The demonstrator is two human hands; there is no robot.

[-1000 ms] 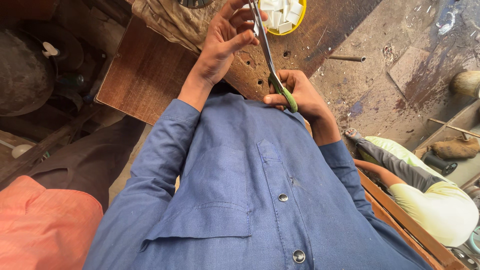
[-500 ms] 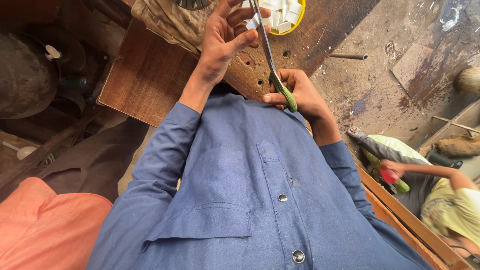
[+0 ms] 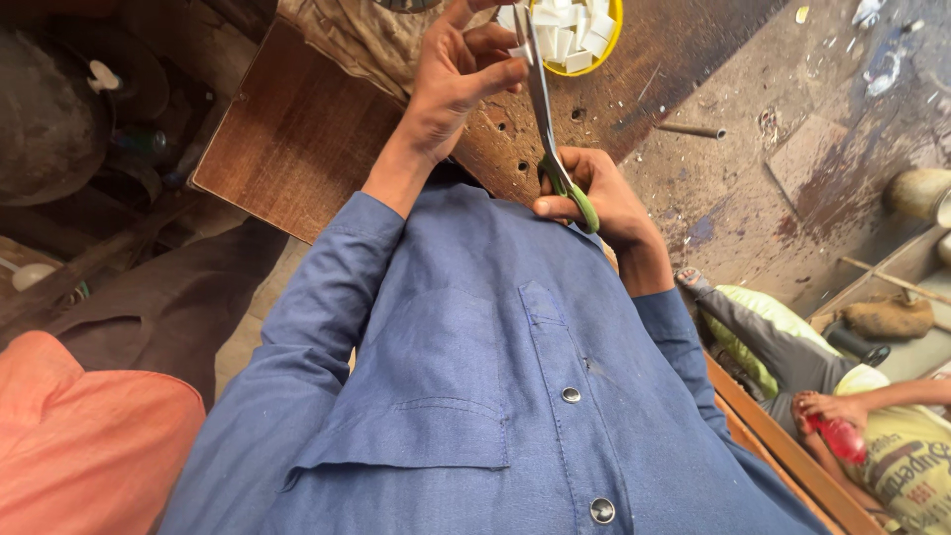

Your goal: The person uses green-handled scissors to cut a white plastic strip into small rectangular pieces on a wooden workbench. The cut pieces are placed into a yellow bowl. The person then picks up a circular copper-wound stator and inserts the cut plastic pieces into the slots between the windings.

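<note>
Right hand (image 3: pixel 594 193): gripping the green handle of the scissors (image 3: pixel 551 129), fingers closed through and around the loops, held just above the blue shirt (image 3: pixel 475 376).
Scissors: pointing away from the body, blades running up toward the yellow bowl (image 3: pixel 606 42); tips meeting a small white piece (image 3: pixel 517 52) at the left fingertips.
Left hand (image 3: pixel 458 81): pinching that white piece between thumb and fingers, closed on it, hovering over the wooden board (image 3: pixel 297 139).
White piece: sitting at the top edge of the view, between the left fingers and the blades; shape hard to make out, possibly a short strip.
Yellow bowl: resting on the board beyond both hands, holding a heap of white cut bits (image 3: pixel 570 25); cut off by the top edge.
Cloth (image 3: pixel 357 40): lying crumpled and tan on the board, left of the bowl, partly behind the left hand.
Board: showing several drilled holes near the scissors.
Metal rod (image 3: pixel 688 130): lying on the stained floor to the right, well apart from the hands.
Other person (image 3: pixel 852 416): sitting low at the right in a pale yellow top, holding something red (image 3: pixel 840 436); mostly cropped by the frame.
Orange fabric (image 3: pixel 89 436): filling the lower left corner.
Hidden: blade tips partly covered by the left fingers; right palm covered by its own knuckles.
</note>
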